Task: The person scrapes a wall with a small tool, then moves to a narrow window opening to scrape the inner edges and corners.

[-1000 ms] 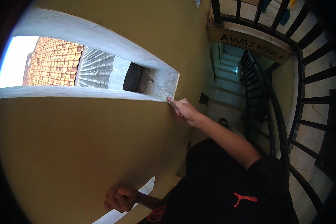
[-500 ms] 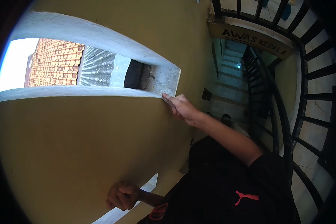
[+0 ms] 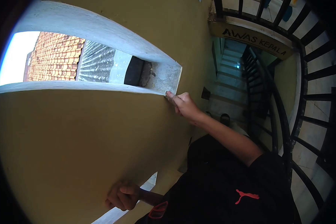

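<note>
- Reaching with the right hand (image 3: 183, 104) to the bottom-right corner of the white window recess (image 3: 163, 74), upper centre of the frame; bent at the fingers, with fingertips (image 3: 169, 94) at the lower edge (image 3: 100, 85). Cannot tell of anything pinched between them.
- Holding the left hand (image 3: 123, 196) curled in a loose fist, below centre-left, close to the tan wall (image 3: 74, 130) and a white strip (image 3: 117, 214); cannot tell about contact.
- Apparently working at that corner with the right hand alone, probably mid-step.
- Likely calling next for steady, light fingertip pressure along the lower edge.
- Farther out, showing a tiled roof (image 3: 58, 58) upper left, stairs (image 3: 229, 84) and a dark railing (image 3: 278, 112) toward the right.
</note>
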The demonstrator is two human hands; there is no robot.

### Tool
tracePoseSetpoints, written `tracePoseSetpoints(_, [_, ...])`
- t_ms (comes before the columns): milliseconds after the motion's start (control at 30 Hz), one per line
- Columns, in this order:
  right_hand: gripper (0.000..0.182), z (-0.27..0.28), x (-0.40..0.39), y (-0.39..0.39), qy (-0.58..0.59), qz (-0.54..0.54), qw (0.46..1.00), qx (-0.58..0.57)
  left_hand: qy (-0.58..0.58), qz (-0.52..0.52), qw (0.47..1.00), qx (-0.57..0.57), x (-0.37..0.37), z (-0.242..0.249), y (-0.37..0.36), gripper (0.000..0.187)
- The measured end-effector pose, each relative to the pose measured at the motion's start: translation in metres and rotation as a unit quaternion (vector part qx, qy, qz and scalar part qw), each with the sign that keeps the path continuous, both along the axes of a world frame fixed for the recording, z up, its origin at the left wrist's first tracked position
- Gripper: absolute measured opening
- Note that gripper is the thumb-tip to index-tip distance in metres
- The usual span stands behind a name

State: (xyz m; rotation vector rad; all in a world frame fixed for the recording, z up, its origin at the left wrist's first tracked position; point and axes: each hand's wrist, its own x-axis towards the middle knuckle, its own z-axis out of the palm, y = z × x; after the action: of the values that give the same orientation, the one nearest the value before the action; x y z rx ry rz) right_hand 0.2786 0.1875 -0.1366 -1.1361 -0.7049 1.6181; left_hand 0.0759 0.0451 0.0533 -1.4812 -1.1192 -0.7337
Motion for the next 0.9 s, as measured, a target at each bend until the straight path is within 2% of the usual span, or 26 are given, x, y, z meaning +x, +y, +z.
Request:
tracePoseSetpoints(67, [0.064, -0.023, 0.008, 0.006, -0.036, 0.002, 0.999, 0.008, -0.004, -0.001, 1.0, -0.001, -0.001, -0.001, -0.001, 0.036])
tracePoseSetpoints(233, [0.064, 0.005, 0.001, 0.005, 0.039, 0.022, 0.998, -0.041, -0.007, -0.015, 1.0, 0.008, 0.0, -0.002, 0.002, 0.034])
tracePoseSetpoints(367, [0.065, -0.029, 0.004, 0.006, -0.034, 0.01, 0.999, -0.036, -0.007, 0.003, 1.0, -0.023, -0.004, -0.003, -0.007, 0.038])
tracePoseSetpoints(567, [0.066, -0.001, -0.001, 0.003, 0.021, 0.009, 0.998, -0.058, 0.003, 0.012, 1.0, -0.017, -0.002, -0.001, -0.006, 0.038])
tracePoseSetpoints(700, [0.068, 0.057, -0.005, 0.004, 0.005, -0.005, 0.999, 0.044, -0.001, 0.004, 1.0, -0.015, 0.0, -0.001, -0.004, 0.038])
tracePoseSetpoints(800, [0.068, 0.063, -0.001, 0.005, -0.012, 0.003, 0.998, 0.069, -0.001, 0.011, 1.0, -0.022, 0.001, 0.0, -0.005, 0.037])
tracePoseSetpoints(900, [0.071, 0.029, 0.004, 0.007, 0.006, 0.031, 0.999, -0.031, 0.003, 0.024, 0.999, -0.023, -0.001, -0.001, -0.008, 0.037])
